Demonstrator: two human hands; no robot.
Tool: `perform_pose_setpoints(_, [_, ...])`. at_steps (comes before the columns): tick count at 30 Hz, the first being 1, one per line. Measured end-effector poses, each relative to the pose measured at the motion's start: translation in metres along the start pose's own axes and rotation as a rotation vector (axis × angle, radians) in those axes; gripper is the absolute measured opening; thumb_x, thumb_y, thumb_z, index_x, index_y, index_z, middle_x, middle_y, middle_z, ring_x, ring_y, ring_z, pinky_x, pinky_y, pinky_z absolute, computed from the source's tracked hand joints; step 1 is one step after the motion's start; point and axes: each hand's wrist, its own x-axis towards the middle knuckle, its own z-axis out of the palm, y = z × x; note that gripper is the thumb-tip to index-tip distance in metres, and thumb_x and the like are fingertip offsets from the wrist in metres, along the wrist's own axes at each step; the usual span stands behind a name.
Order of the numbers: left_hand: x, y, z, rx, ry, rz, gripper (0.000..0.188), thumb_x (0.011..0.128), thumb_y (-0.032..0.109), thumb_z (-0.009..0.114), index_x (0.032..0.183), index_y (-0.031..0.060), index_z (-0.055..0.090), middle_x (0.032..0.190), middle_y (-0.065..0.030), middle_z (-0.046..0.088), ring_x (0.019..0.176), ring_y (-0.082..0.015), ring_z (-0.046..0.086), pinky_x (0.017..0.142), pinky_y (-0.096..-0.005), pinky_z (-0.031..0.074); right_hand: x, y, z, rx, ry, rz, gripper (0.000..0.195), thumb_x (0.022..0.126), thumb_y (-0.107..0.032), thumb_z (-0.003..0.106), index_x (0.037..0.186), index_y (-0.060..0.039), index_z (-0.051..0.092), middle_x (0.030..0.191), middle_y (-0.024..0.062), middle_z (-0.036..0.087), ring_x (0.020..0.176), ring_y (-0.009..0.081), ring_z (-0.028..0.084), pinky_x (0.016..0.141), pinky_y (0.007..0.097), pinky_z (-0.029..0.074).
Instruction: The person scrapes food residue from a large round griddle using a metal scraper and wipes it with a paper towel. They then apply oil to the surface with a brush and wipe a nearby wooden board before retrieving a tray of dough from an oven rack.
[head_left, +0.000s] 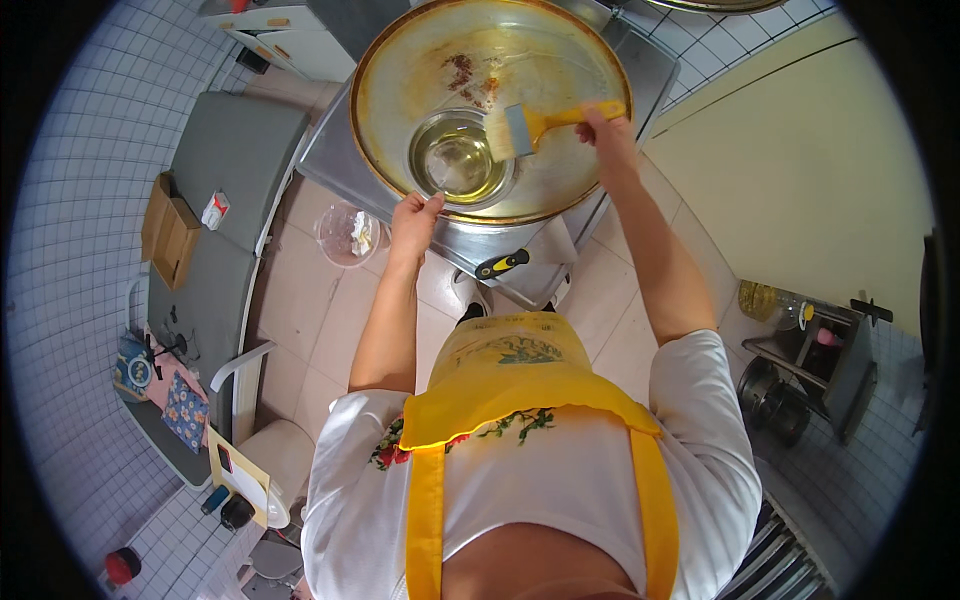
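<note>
My right hand (611, 142) grips the yellow handle of a wide flat brush (525, 129). Its pale bristles hang at the right rim of a metal bowl (418, 184); whether they touch it I cannot tell. Clear yellowish liquid, like oil, lies in the bowl. With thumb and fingers, my left hand (417, 225) holds the bowl's near rim. Beneath the bowl is a large round metal pan (555, 45) with a browned rim, bearing dark reddish-brown residue (463, 73) towards its far side.
The pan rests on a steel worktable (330, 154). Near its front edge lies a scraper (504, 264) with a black and yellow handle. A clear plastic bin (341, 236) stands on the floor at left, near a grey-topped table (225, 142) with an open cardboard box (171, 232).
</note>
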Motion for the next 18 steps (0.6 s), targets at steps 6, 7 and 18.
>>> perform_pose_setpoints(6, [-0.011,0.021,0.025,0.104,-0.027,0.107,0.023,0.081,0.018,0.059,0.066,0.0021,0.052,0.061,0.0009,0.051,0.057,-0.007,0.042,0.052,-0.0231,0.035,-0.005,0.045,0.009,-0.112,0.03,-0.042,0.026,0.081,-0.028,0.058,0.079,-0.0023,0.059,0.062,0.0015,0.055,0.054,0.0083,0.05,0.051,0.0207,0.039])
perform_pose_setpoints(7, [-0.01,0.021,0.025,0.028,-0.03,0.109,0.023,0.081,0.018,0.058,0.066,0.0023,0.052,0.06,0.0005,0.051,0.056,-0.0069,0.043,0.051,-0.0232,0.035,-0.003,0.049,0.012,-0.034,0.041,0.066,0.025,0.081,-0.028,0.058,0.078,-0.0031,0.059,0.062,0.0012,0.055,0.053,0.0081,0.049,0.05,0.0204,0.039])
perform_pose_setpoints(18, [-0.04,0.0,-0.055,-0.035,-0.008,-0.163,0.012,0.083,0.015,0.057,0.077,0.005,0.054,0.072,-0.0006,0.054,0.07,-0.0108,0.053,0.067,-0.0259,0.049,0.08,0.052,0.154,0.009,-0.147,0.041,0.029,0.076,-0.031,0.061,0.068,-0.0028,0.062,0.066,0.0064,0.062,0.062,0.0127,0.059,0.056,0.025,0.045])
